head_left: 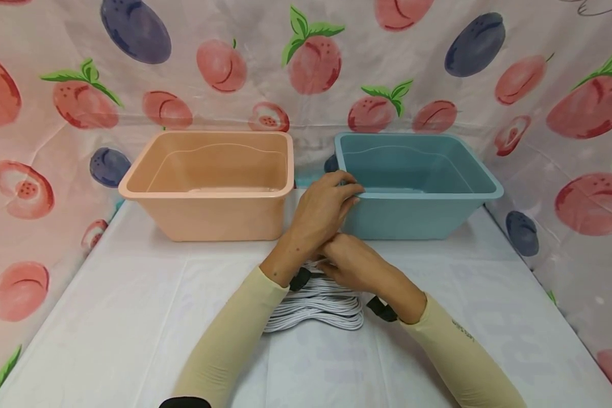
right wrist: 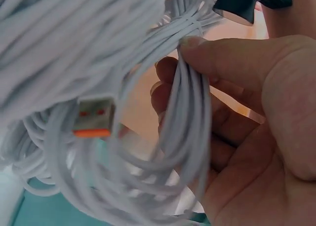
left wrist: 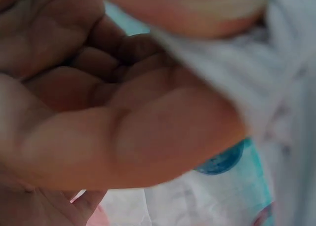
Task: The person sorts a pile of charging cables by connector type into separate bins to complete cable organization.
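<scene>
A bundle of white USB cable [head_left: 318,309] hangs in loops below my crossed forearms in the head view. My left hand [head_left: 326,207] reaches over the right one, in front of the blue bin's near left corner. Blurred white cable [left wrist: 232,68] is pinched between its thumb and finger in the left wrist view. Lower down, my right hand [head_left: 354,260] holds the bundle. The right wrist view has its thumb and fingers gripping several strands [right wrist: 190,97] near where cable wraps across them. A metal USB plug [right wrist: 95,118] with an orange edge dangles beside the loops.
A peach-coloured bin [head_left: 224,218] stands at the back left and a blue bin [head_left: 408,218] at the back right, with a narrow gap between them. White cloth [head_left: 107,340] covers the table. Fruit-printed fabric [head_left: 265,34] hangs behind and at both sides.
</scene>
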Demonstrator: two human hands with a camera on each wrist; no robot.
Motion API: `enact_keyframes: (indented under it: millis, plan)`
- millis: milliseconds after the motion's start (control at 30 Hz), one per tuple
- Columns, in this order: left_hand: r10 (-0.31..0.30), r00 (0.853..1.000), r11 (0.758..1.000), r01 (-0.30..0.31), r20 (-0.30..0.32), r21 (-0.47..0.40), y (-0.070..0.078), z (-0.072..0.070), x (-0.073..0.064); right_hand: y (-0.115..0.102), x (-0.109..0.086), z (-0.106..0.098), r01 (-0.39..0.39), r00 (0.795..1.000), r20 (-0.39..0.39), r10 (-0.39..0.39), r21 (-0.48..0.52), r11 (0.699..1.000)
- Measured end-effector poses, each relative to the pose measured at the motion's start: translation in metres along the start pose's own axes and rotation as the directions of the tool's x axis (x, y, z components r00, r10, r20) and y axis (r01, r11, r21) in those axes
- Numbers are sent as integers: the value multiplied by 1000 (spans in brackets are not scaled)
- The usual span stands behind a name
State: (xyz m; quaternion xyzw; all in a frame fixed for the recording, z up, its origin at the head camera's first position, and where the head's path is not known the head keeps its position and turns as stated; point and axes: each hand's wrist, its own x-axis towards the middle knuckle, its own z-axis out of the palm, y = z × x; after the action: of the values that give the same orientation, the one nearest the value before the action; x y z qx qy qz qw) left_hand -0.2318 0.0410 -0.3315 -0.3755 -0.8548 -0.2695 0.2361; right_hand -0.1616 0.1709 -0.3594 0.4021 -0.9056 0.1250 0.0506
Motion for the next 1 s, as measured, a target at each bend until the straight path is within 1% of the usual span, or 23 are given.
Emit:
enact_keyframes:
  millis: [233,400,500,700,867,1000]
  plan:
    - [-7,1000,1000,7,2,-5,1,-1,0,1,-3,-11,33,999,-29,-32,21,999]
    - [-19,1000,1000,19,15,8,1,0,0,7,-5,-16,57,998,-15,-56,51,997]
    - [-21,1000,1000,21,22,11,2,-1,0,10,-8,-21,42,999,13,-43,82,996]
    - [-14,1000,1000,13,27,21,2,-1,0,16,-13,-33,-30,997,69,22,121,992]
    - [-13,999,999,11,43,49,2,-2,0,21,-19,-42,-46,996,75,37,126,991]
    - [-13,999,998,11,45,59,1,-2,0,28,-24,-49,-48,997,62,41,126,991]
